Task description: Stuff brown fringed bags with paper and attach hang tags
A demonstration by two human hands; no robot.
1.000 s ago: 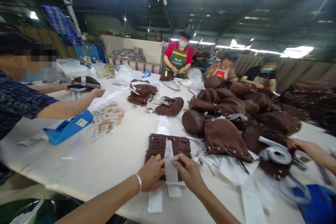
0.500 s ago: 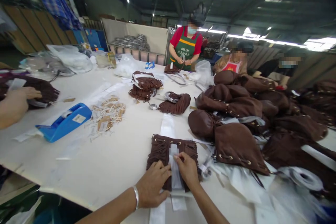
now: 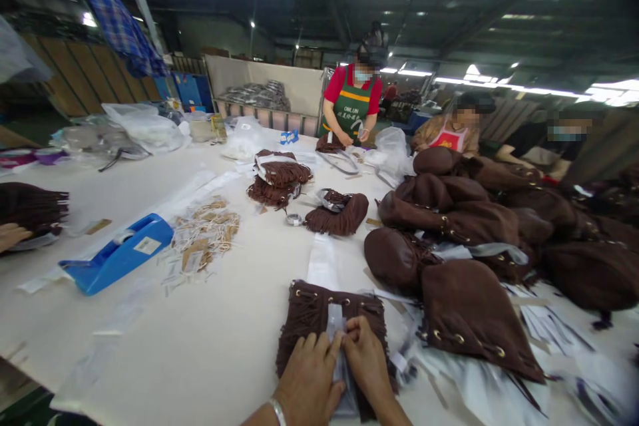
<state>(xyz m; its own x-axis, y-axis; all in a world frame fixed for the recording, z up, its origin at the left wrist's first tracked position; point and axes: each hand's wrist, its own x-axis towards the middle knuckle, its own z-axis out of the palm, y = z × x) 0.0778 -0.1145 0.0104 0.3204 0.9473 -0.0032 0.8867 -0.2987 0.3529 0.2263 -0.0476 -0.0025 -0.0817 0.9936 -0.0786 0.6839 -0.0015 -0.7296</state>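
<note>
A dark brown fringed bag [image 3: 299,313] with metal eyelets along its top edge lies flat on the table before me. Down its middle runs a translucent plastic strip [image 3: 335,317]. My left hand [image 3: 309,373], with a silver bangle at the wrist, rests flat over the bag's left half, fingers stretched out and the index finger on the strip. Thumb and fingers of my right hand [image 3: 367,353] are pinched at the strip's right edge. The lower part of bag and strip is partly hidden by my hands.
Brown drawstring bags [image 3: 464,306] are heaped on the right. To the left are a blue tape dispenser [image 3: 124,249], a pile of stringed tags [image 3: 210,233] and another person's hand [image 3: 12,236] on a fringed bag. A co-worker [image 3: 352,103] stands across the table [image 3: 200,346].
The view has shifted, so the bag and my hands appear lower. My left fingers have moved onto the strip, closer to my right hand. The neighbour's hand and bag appear further left.
</note>
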